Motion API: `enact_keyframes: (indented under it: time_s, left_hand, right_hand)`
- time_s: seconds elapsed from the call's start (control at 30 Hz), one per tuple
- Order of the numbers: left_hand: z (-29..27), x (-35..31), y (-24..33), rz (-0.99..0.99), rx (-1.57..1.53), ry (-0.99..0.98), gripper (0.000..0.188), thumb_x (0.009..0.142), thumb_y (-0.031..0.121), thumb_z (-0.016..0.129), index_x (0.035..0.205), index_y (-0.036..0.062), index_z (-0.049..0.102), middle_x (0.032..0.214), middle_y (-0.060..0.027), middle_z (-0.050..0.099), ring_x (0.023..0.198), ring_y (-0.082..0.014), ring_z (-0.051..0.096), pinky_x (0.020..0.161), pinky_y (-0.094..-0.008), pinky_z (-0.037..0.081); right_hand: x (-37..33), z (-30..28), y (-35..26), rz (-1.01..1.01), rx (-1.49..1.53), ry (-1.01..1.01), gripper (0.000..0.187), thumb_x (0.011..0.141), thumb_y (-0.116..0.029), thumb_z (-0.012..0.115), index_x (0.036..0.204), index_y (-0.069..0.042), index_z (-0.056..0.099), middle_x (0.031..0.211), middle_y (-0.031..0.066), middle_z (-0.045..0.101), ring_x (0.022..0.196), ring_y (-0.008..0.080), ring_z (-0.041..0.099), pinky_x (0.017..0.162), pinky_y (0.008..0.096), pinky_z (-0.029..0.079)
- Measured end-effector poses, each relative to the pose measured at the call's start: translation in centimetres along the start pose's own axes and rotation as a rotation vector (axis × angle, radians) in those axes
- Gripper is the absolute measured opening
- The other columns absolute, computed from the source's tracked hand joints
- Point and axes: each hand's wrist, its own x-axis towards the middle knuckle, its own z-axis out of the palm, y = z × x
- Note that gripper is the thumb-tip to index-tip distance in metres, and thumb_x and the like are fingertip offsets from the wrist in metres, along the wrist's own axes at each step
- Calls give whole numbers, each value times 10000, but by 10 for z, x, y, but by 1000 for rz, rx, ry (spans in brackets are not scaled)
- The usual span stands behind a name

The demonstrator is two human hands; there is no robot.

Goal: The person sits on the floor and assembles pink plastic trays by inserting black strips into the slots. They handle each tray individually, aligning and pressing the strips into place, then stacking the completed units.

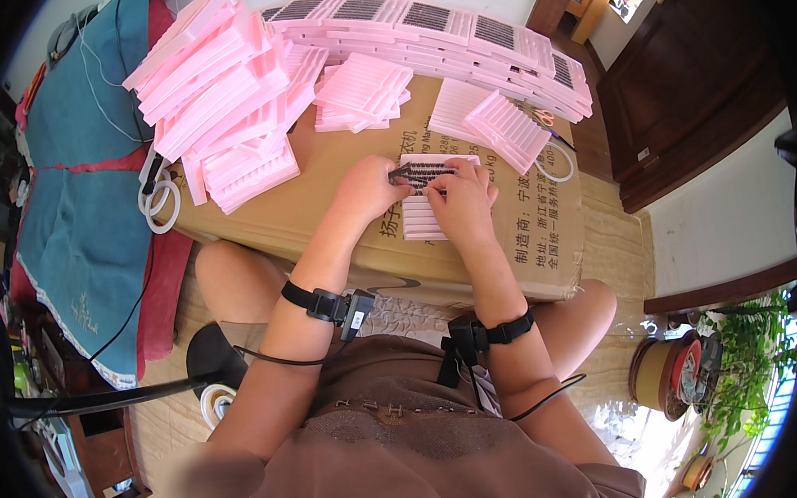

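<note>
A small pink ridged tray lies on the cardboard box in front of me. Rows of black, bristly strips like false lashes fill its far part, while the near ridges are bare. At the tray's left edge, my left hand is closed, with the end of a dark strip between thumb and fingers. My right hand reaches over the tray's right side, thumb and forefinger pinched at the rows. Whatever those right fingertips hold is too small to make out.
The large cardboard box serves as a work surface. Tall pink tray stacks lean at left; smaller piles lie farther back. Filled trays line the far edge. Scissors and a white ring lie at right.
</note>
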Motion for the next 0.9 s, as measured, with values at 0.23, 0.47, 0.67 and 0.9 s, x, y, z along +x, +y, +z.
enact_keyframes:
  time_s: [0.23, 0.47, 0.67, 0.9]
  left_hand:
    - [-4, 0, 3, 9, 19, -13, 241, 759, 197, 846, 880, 4, 769, 809, -191, 730, 725, -277, 710, 704, -395, 537]
    - [-2, 1, 1, -29, -47, -36, 218, 766, 184, 835, 892, 16, 778, 813, -177, 743, 730, -260, 717, 706, -376, 543]
    - [-6, -1, 5, -19, 9, -33, 218, 768, 196, 834, 894, 26, 783, 811, -183, 739, 724, -261, 715, 700, -380, 544]
    - [-5, 0, 4, -25, -3, -41, 219, 766, 203, 832, 874, 21, 773, 796, -184, 730, 716, -266, 709, 695, -385, 541]
  right_hand:
    - [-3, -31, 14, 26, 54, -115, 321, 710, -340, 874, 954, -140, 818, 1454, 104, 545, 1363, 359, 405, 1099, 564, 276]
    - [-2, -36, 31, 51, 51, -97, 310, 727, -351, 871, 955, -148, 819, 1515, 111, 511, 1403, 390, 362, 1138, 579, 224]
    - [2, -26, 37, 89, 48, -23, 132, 833, -277, 796, 888, -158, 808, 1479, 89, 538, 1408, 356, 374, 1082, 590, 266]
    - [1, -22, 35, 16, -20, 50, 119, 806, -248, 797, 828, -131, 787, 1440, 87, 565, 1371, 347, 410, 1100, 571, 271]
